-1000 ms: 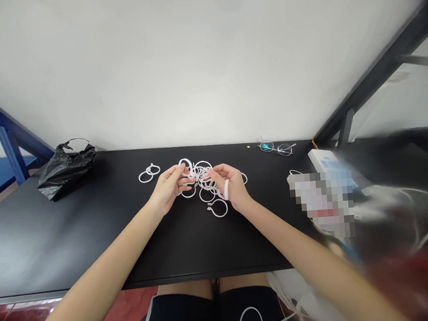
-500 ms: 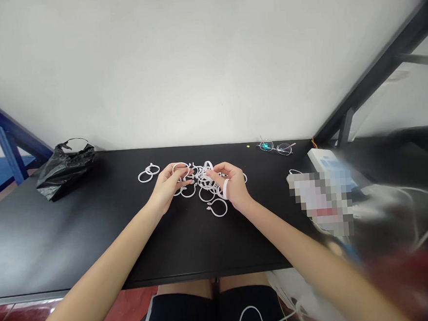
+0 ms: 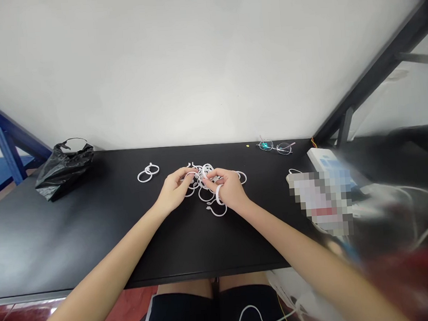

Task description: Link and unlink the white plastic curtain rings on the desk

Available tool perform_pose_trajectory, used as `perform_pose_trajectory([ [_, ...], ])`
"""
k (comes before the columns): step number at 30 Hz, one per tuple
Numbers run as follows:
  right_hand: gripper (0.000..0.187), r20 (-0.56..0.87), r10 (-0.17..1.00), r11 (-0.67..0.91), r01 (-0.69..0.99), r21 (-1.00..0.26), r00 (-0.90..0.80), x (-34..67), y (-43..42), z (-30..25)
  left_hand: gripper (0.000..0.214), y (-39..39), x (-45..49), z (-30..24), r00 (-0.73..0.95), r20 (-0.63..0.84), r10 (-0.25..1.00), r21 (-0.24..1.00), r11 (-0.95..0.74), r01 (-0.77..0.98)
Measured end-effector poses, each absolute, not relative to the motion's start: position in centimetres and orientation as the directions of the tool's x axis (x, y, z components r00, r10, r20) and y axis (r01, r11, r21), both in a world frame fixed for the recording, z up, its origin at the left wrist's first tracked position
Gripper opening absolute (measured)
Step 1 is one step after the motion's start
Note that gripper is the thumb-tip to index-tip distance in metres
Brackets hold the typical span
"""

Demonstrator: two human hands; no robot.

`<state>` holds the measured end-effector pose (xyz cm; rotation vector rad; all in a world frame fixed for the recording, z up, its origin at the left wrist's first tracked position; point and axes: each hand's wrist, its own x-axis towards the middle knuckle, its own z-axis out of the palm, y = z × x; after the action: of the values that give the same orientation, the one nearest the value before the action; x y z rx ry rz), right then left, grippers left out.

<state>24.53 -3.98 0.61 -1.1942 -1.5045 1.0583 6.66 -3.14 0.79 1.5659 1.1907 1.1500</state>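
Note:
Several white plastic rings, open ones with small clip ends, lie in a loose pile [image 3: 206,194] on the black table. My left hand [image 3: 175,188] is at the pile's left side, thumb and fingers pinched on a white ring [image 3: 190,174]. From the right, my right hand [image 3: 229,188] pinches another white ring [image 3: 205,171], held upright close to the left fingertips. One more ring [image 3: 218,194] hangs around part of my right hand. A pair of linked rings [image 3: 148,172] lies apart on the left. The hands partly hide the pile.
A black plastic bag [image 3: 66,168] stands at the back left. Eyeglasses [image 3: 276,147] lie at the back right near the wall. A white box [image 3: 322,159], a blurred-out item and cables sit to the right. Metal frame bars rise at both sides.
My left hand has moved right, bringing its ring close to the one in my right hand. The right hand has shifted slightly left. The linked pair stays put.

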Motion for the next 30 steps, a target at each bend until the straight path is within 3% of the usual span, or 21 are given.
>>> perform_pose_trajectory([
  [8, 0.017, 0.172, 0.975, 0.205, 0.264, -0.943, -0.143, 24.6, -4.0, 0.8, 0.024, -2.9, 6.3, 0.4, 0.126, 0.196, 0.972, 0.953, -0.219, 0.207],
  [18, 0.013, 0.165, 0.974, 0.205, 0.281, -0.938, -0.158, 24.6, -4.0, 0.9, 0.018, -2.8, 5.8, -0.4, 0.151, 0.254, 0.955, 0.808, -0.296, 0.510],
  [30, 0.011, 0.194, 0.967, 0.233, 0.274, -0.933, -0.163, 24.6, -3.9, 0.7, 0.027, -2.9, 6.1, -0.5, 0.309, 0.231, 0.923, 0.814, -0.357, 0.458],
])
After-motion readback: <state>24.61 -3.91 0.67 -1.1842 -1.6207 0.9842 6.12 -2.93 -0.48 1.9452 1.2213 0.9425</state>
